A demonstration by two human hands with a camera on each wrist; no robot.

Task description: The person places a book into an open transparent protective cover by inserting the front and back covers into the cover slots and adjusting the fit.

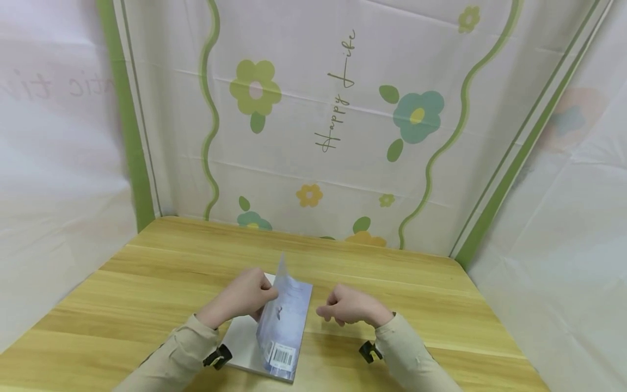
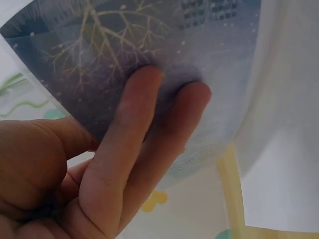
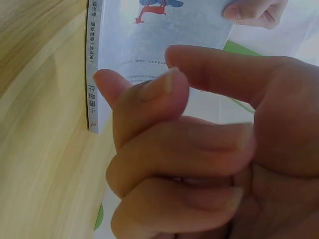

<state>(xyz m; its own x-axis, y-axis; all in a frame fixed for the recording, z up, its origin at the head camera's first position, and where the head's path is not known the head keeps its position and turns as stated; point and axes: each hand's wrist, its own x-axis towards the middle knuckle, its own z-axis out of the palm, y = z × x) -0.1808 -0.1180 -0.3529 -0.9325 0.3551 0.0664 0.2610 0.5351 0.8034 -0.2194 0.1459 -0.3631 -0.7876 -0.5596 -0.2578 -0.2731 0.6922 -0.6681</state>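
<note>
A thin book with a pale blue cover [image 1: 293, 307] lies on the wooden table. Its barcoded cover is raised and bent, and a white page [image 1: 245, 340] shows beneath on the left. My left hand [image 1: 247, 294] pinches the cover's free edge between thumb and fingers. In the left wrist view, two fingers lie along the cover's dark side, printed with pale branches [image 2: 107, 37]. My right hand [image 1: 352, 306] hovers just right of the book, fingers loosely curled and holding nothing. The right wrist view shows the printed spine [image 3: 92, 64] and a red animal picture [image 3: 149, 12].
The wood-grain table [image 1: 416, 326] extends on both sides of the book. A white curtain [image 1: 303, 136] with flowers and green bands hangs behind it, with more pale sheets at left and right. Each sleeve carries a black wrist device [image 1: 217, 356].
</note>
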